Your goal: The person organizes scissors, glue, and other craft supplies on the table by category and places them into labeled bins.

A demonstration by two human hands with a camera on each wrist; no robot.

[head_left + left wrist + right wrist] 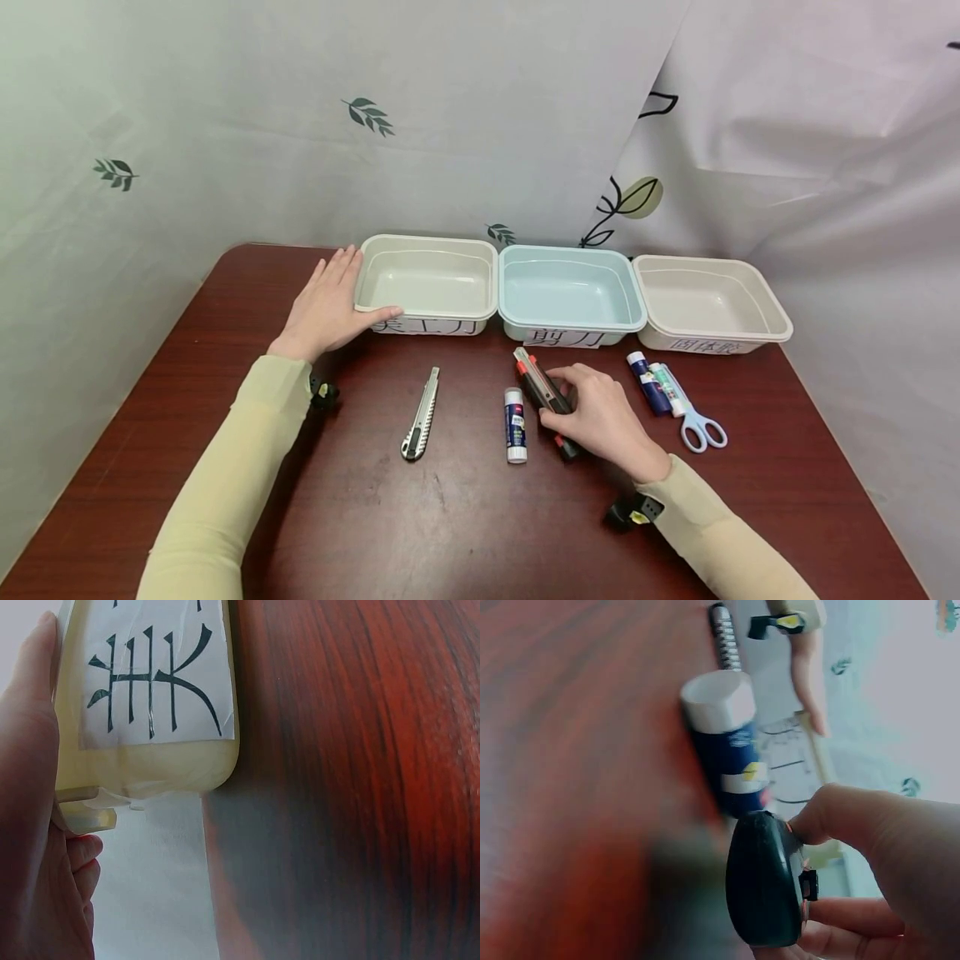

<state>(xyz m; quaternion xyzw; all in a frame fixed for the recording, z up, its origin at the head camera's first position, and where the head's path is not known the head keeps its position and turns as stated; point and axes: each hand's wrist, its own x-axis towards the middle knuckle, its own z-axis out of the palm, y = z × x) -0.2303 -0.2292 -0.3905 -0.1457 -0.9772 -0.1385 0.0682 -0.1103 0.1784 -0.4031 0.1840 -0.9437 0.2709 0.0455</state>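
Note:
My right hand (600, 412) pinches a black utility knife (542, 379) with red parts between thumb and fingers; its rounded dark end (761, 881) faces the right wrist camera. Just left of it lies a blue glue stick (515, 425) with white ends. My left hand (326, 304) rests against the left end of a cream bin (431, 323), fingers straight along its side and thumb on the front rim. The bin's paper label (157, 682) shows large in the left wrist view. Between the hands lies a silver snap-off cutter (422, 414).
To the right of the cream bin stand a light blue bin (573, 325) and a beige bin (712, 333), both labelled. In front of the beige one lie a dark blue glue stick (648, 383), a white-and-green glue stick (667, 389) and blue-handled scissors (702, 431). A patterned curtain (450, 125) hangs behind.

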